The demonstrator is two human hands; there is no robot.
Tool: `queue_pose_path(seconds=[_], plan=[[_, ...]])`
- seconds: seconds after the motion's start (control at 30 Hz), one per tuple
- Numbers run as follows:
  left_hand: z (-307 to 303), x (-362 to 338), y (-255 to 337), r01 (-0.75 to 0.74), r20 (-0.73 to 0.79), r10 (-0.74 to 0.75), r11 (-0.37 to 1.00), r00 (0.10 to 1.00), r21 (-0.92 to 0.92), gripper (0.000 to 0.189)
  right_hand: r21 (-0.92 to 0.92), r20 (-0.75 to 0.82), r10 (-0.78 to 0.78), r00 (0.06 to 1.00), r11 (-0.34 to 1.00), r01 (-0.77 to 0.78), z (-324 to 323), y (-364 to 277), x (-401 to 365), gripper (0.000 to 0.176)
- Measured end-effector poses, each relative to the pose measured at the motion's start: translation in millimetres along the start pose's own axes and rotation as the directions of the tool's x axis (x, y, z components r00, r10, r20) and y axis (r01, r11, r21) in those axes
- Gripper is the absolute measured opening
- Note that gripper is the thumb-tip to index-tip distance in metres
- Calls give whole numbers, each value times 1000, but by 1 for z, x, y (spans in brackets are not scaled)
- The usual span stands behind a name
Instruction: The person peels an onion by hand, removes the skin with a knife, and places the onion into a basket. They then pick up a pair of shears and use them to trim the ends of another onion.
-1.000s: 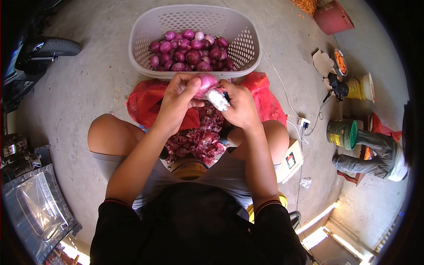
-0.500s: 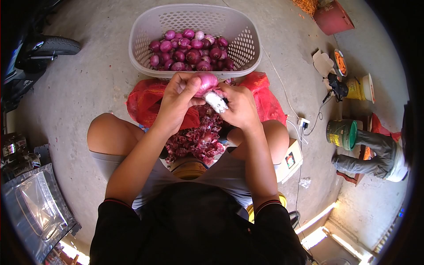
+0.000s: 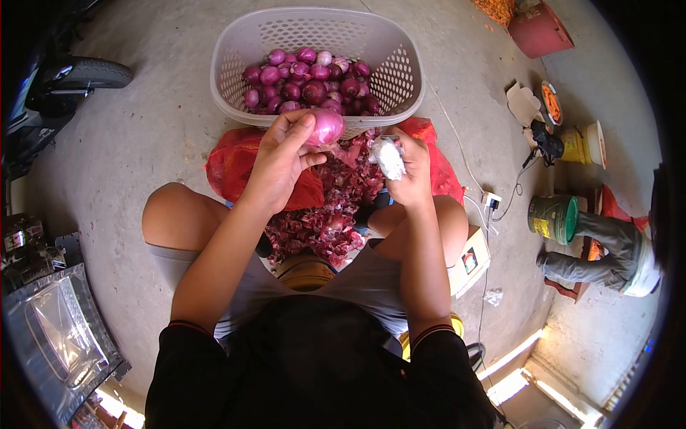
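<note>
A purple-red onion (image 3: 326, 129) is held between the thumb and fingers of my left hand (image 3: 282, 157), just in front of the basket's near rim. My right hand (image 3: 412, 168), closed, grips a small object wrapped in white (image 3: 388, 158); any blade on it cannot be made out. The two hands are apart. Below and between them lies a heap of red onion skins (image 3: 332, 222), beside red mesh sacking (image 3: 232, 161). Beyond my hands stands a grey perforated basket (image 3: 318, 16) holding several onions (image 3: 314, 92).
A motorcycle wheel (image 3: 96, 73) is at the upper left. To the right are a power socket with cables (image 3: 491, 199), a white box (image 3: 471, 263), a green bucket (image 3: 554, 218), a yellow bucket (image 3: 576, 143) and another person's legs (image 3: 597, 254). A red container (image 3: 541, 30) stands farther back.
My right hand has moved right, away from the onion, with the white-wrapped object. My left hand has shifted slightly left with the onion, and more of the skins shows between my hands.
</note>
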State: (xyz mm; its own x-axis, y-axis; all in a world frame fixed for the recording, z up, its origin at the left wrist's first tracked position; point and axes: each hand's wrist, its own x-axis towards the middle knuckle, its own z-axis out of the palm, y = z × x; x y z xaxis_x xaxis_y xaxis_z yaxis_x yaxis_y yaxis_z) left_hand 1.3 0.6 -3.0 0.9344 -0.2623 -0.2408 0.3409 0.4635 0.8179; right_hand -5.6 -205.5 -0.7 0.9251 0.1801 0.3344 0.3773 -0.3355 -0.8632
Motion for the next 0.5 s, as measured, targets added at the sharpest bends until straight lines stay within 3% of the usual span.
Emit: queue_pose_path(seconds=[0.2,0.3,0.4,0.5], plan=[[1,1,-6,-89,-70,85,995,994,-52,31,-96,133,266,955,962,-255,4,-16,5,19],[-2,0,2,13,-20,-16,989,1000,-148,34,-141,108,88,990,987,-72,11,-2,1,26],[1,0,3,18,-46,-28,979,999,-202,39,-79,103,145,984,987,-137,18,-3,-1,44],[4,2,-2,-86,-96,62,958,993,-273,42,-91,30,104,994,991,-101,31,-9,-3,45]])
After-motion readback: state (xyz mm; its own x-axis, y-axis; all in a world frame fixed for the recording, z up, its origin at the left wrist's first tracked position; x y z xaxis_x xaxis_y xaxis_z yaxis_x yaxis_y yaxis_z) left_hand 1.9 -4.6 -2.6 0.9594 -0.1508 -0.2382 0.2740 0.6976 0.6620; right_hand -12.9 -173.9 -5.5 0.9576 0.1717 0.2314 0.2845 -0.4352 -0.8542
